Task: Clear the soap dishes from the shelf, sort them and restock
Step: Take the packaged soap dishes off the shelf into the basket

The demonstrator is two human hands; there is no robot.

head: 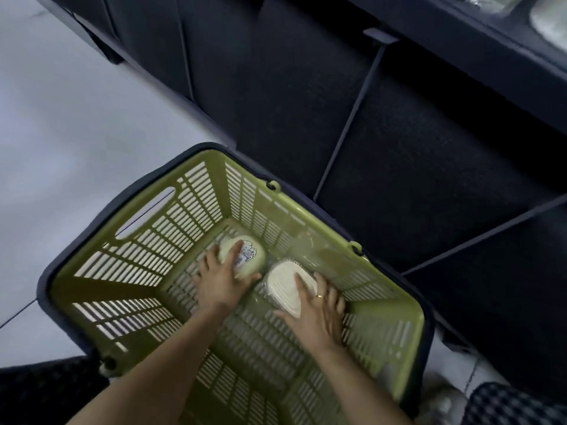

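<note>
Two soap dishes in green basket.

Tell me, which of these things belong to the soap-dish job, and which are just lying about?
Part of the job:
- green basket
- yellowish soap dish, under the left hand
- white soap dish, under the right hand
- dark shelf, bare on this level
- wrapped items on the upper shelf, too blurred to name

Just lying about:
- pale floor
</note>
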